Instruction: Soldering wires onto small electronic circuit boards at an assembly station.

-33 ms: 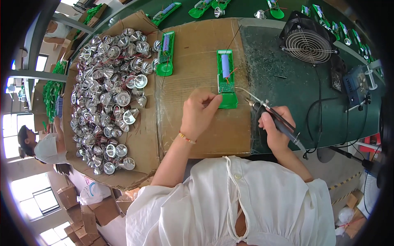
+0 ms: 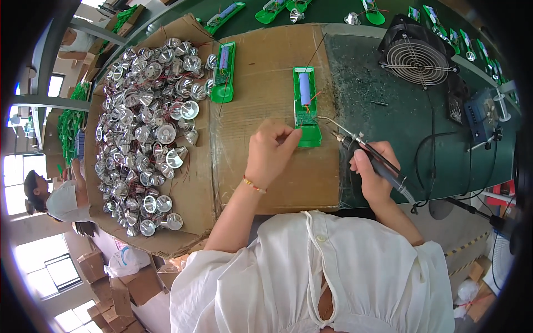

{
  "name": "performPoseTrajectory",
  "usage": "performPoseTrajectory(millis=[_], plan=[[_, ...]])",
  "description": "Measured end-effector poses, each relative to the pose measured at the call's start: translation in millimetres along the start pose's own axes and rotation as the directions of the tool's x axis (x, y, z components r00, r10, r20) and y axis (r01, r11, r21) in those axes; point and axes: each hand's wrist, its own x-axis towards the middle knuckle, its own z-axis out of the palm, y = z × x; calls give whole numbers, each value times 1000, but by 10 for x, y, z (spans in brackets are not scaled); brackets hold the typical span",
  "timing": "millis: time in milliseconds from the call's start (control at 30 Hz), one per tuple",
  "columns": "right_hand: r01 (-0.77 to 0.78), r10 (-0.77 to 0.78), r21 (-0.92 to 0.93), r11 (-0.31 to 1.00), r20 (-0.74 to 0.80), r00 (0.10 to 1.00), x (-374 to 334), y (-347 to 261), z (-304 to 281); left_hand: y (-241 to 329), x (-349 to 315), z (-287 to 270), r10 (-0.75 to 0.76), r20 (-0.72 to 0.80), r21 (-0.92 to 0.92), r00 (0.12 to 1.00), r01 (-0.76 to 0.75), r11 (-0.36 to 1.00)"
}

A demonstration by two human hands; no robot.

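Note:
A green plastic casing [image 2: 310, 136] lies on cardboard before me, holding a purple battery cell [image 2: 305, 89], red wires and a small green circuit board [image 2: 305, 119]. At its lower left edge my left hand [image 2: 268, 147] is closed, thumb and forefinger pinching the rim; the exact contact is partly hidden. My right hand [image 2: 375, 169] grips a black soldering iron [image 2: 383, 167], which has a thin curved metal tube [image 2: 335, 124] fixed along it. The tube's end is at the right edge of the circuit board, and the iron's tip points toward the casing from the right.
Left, a cardboard box [image 2: 201, 183] holds many silver reflector cups [image 2: 166, 134]. Another green casing [image 2: 222, 92] lies by its edge. A black fan [image 2: 417, 62] and blue soldering unit [image 2: 482, 115] stand at right, with cables across the green mat. A co-worker [image 2: 62, 197] is far left.
The iron and its curved tube have shifted very slightly left, toward the circuit board. My left hand stays at the casing's edge.

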Motion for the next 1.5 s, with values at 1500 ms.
performPoseTrajectory(millis=[1500], plan=[[6, -5, -32, 999, 37, 999, -129, -18, -171, -43, -78, 89, 520, 22, 451, 854, -473, 757]])
